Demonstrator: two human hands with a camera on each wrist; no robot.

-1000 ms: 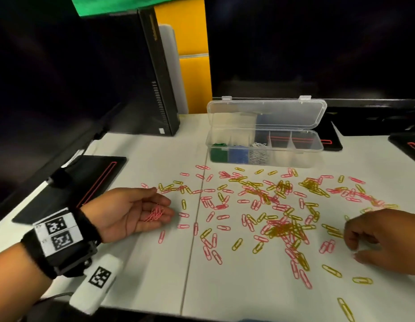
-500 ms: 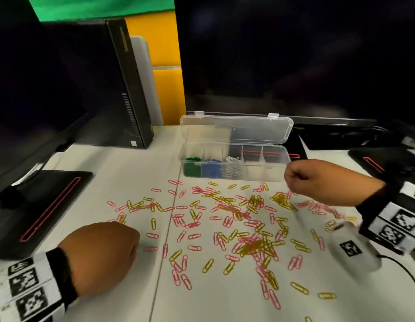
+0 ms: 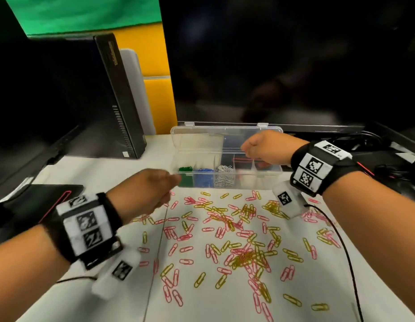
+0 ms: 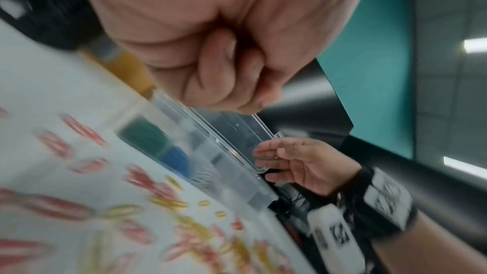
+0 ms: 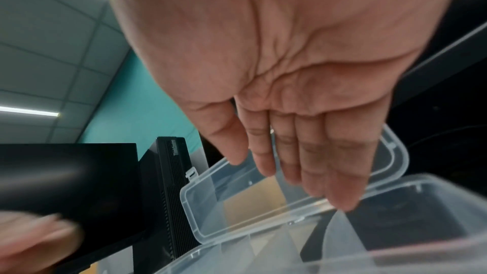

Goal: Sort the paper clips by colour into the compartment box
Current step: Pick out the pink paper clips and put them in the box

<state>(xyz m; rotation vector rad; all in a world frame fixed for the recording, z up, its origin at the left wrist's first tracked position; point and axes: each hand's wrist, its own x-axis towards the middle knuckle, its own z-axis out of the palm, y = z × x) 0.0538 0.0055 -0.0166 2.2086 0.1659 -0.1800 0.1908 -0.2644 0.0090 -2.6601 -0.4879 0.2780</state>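
While both hands converge on the compartment box (image 3: 226,169), delivery of clips is in hand.
Right hand (image 5: 284,95): fingers straight, spread above an empty cell. Left hand (image 4: 224,49): fisted, contents unseen, judged to need the next vacant cell. Pink and yellow paper clips (image 3: 236,240) strewn on the table (image 3: 97,173). No legible writing; wristbands carry square code markers.

Right hand (image 3: 265,147): now over the compartment box (image 3: 253,182), fingers spread open.
Left hand (image 3: 143,191): fisted, lifted off the table toward the box.
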